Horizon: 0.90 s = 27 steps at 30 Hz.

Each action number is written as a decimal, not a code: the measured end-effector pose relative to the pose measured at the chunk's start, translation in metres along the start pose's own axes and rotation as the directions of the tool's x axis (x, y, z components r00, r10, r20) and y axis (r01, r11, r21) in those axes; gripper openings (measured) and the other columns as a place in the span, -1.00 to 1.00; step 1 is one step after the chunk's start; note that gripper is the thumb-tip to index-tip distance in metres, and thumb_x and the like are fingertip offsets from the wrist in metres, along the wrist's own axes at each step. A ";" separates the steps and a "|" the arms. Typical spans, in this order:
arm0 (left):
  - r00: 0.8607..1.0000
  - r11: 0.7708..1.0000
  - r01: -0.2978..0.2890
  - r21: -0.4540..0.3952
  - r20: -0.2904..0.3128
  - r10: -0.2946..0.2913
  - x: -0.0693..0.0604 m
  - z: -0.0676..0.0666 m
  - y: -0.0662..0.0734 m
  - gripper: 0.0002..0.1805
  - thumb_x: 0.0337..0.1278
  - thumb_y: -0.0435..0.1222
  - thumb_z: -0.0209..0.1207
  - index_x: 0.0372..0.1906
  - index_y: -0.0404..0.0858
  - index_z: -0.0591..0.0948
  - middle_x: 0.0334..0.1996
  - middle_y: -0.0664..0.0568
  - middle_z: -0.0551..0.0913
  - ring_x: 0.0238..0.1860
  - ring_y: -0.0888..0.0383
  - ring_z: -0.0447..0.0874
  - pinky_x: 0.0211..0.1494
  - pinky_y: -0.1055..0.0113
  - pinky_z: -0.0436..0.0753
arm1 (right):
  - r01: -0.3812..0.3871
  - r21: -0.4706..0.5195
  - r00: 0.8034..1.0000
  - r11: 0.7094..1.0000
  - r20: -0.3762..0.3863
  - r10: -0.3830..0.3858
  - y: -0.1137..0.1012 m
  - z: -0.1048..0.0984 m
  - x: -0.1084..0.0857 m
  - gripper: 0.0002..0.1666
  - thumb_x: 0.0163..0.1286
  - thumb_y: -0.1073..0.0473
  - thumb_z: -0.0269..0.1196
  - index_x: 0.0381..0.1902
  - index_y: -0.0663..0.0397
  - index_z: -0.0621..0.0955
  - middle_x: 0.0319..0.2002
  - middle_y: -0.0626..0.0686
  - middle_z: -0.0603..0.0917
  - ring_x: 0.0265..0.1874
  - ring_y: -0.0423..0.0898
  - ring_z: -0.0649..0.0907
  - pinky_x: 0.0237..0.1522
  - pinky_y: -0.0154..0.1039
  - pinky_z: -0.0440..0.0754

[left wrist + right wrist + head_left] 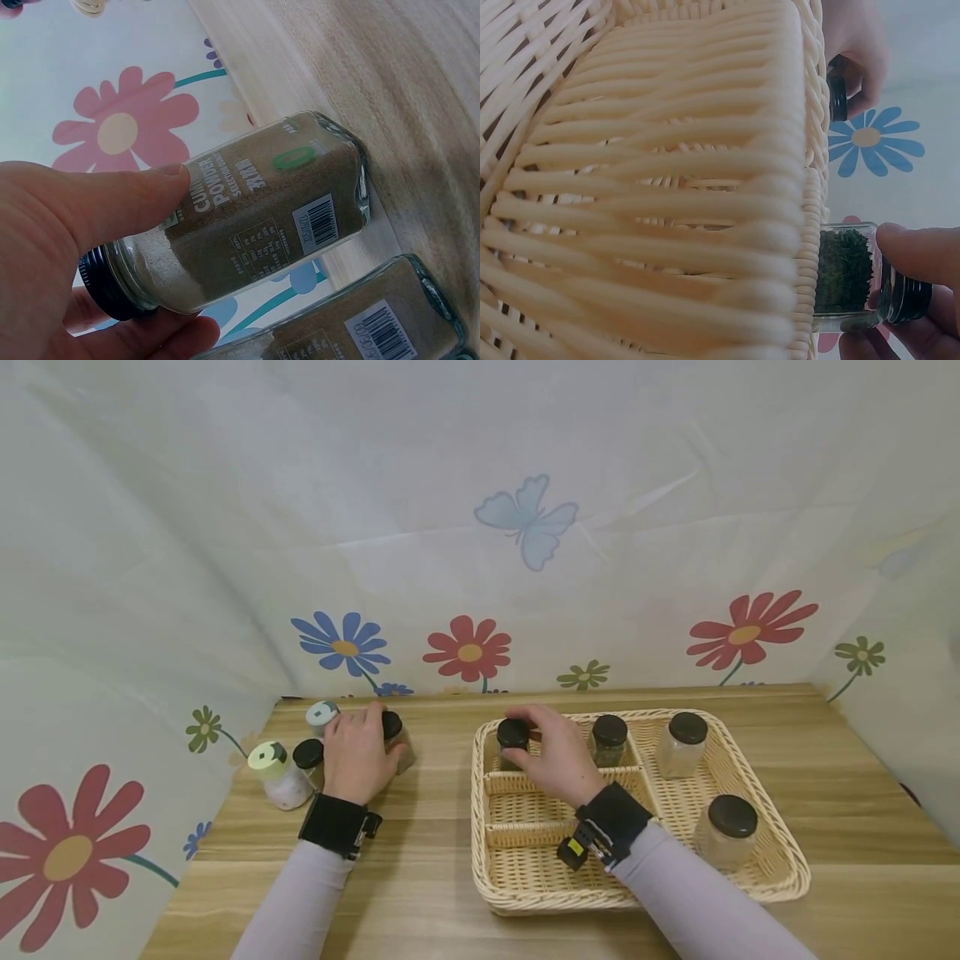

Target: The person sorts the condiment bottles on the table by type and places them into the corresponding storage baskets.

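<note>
At the left, my left hand grips a square glass jar by its black-lidded top. In the left wrist view this cumin powder jar holds brown powder, with the thumb across its label and fingers under the neck. A second jar of brown powder is beside it. My right hand pinches the black lid of another jar, in the back left compartment of the wicker basket. Dark green dried flakes fill that jar in the right wrist view; basket wall hides its base.
Another black-lidded jar stands in the basket's back compartment. Its long right compartment holds a back jar and a front jar. Left of my left hand are a yellow-topped shaker, a pale-topped container and a black-lidded jar.
</note>
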<state>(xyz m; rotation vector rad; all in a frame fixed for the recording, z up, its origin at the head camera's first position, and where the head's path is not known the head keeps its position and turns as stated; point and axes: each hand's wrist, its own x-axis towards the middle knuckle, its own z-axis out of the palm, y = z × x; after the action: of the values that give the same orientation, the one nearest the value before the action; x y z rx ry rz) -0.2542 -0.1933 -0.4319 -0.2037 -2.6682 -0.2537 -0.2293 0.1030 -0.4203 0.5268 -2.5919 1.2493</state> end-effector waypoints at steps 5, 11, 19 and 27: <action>1.000 1.000 -0.002 -0.001 -0.002 0.002 0.001 0.000 0.000 -0.29 -0.04 -0.11 0.57 0.17 -0.32 0.54 -0.02 -0.31 0.75 0.05 -0.33 0.66 0.33 -0.21 0.45 | -0.001 0.001 1.000 1.000 -0.011 0.001 0.000 0.000 0.001 -0.41 0.24 0.28 0.52 0.22 0.15 0.62 0.09 0.14 0.71 0.09 0.07 0.73 0.15 -0.10 0.73; 1.000 1.000 0.003 0.000 0.010 -0.003 0.002 0.001 -0.001 -0.29 -0.03 -0.10 0.56 0.19 -0.31 0.53 0.01 -0.31 0.75 0.07 -0.33 0.66 0.34 -0.21 0.43 | -0.004 -0.007 1.000 1.000 -0.013 0.004 -0.001 0.001 0.001 -0.41 0.24 0.26 0.52 0.22 0.14 0.62 0.09 0.13 0.71 0.10 0.07 0.73 0.15 -0.10 0.73; 1.000 1.000 0.005 -0.003 0.016 -0.005 0.001 0.001 -0.002 -0.28 -0.02 -0.10 0.55 0.20 -0.31 0.53 0.01 -0.31 0.75 0.07 -0.31 0.66 0.36 -0.21 0.42 | -0.005 -0.013 1.000 1.000 -0.002 0.005 0.000 0.001 0.001 -0.36 0.23 0.26 0.53 0.26 0.14 0.60 0.12 0.13 0.70 0.10 0.07 0.72 0.16 -0.11 0.72; 1.000 1.000 0.002 -0.010 0.008 -0.002 0.000 0.002 -0.001 -0.30 -0.04 -0.11 0.57 0.17 -0.31 0.54 0.00 -0.30 0.75 0.06 -0.31 0.67 0.33 -0.22 0.45 | -0.028 0.005 0.999 1.000 0.026 0.027 -0.003 -0.001 0.000 -0.32 0.23 0.26 0.53 0.30 0.16 0.57 0.16 0.15 0.67 0.13 0.10 0.70 0.19 -0.07 0.70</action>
<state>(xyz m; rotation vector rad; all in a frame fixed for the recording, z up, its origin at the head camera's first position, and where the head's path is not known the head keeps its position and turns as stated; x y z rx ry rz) -0.2555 -0.1940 -0.4337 -0.2054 -2.6756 -0.2675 -0.2282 0.1025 -0.4177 0.5138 -2.6269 1.2665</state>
